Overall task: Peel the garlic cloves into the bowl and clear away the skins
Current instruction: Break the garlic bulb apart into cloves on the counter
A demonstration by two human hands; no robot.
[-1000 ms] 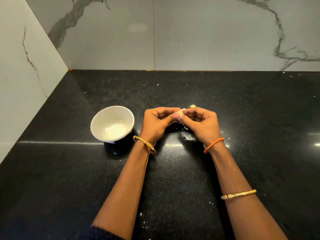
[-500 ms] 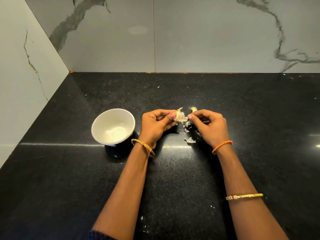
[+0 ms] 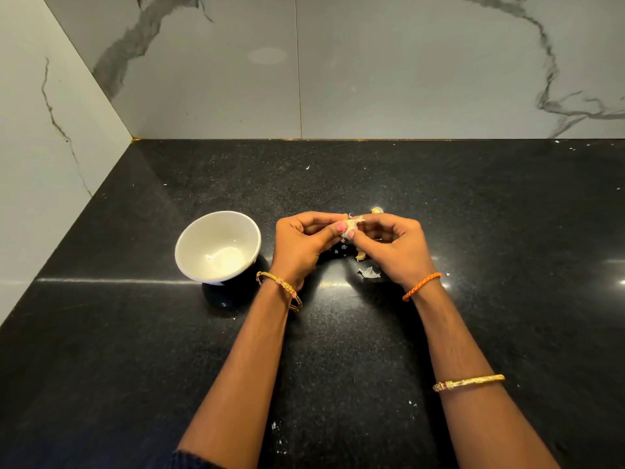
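Both of my hands are busy on one garlic clove [image 3: 349, 227], held just above the black counter [image 3: 473, 231] a little to the right of the white bowl [image 3: 216, 248]. My left hand [image 3: 301, 245] pinches the clove between thumb and fingers, and my right hand [image 3: 392, 248] has its fingertips curled in against the same clove, picking at the papery skin that sticks up from its top. The bowl looks empty to me, so I judge this to be early in the job. Torn skins [image 3: 369, 273] lie on the counter under my right hand, and a small yellowish bit [image 3: 377, 210] sits just beyond my fingers; I cannot tell whether that is clove or skin. The risk from here is that the clove slips out of my pinch as the skin gives way and skids across the polished stone. Flakes are light too, so a quick tug could scatter them wider, or drop some into the bowl just beside my left hand, leaving more to clear afterwards.
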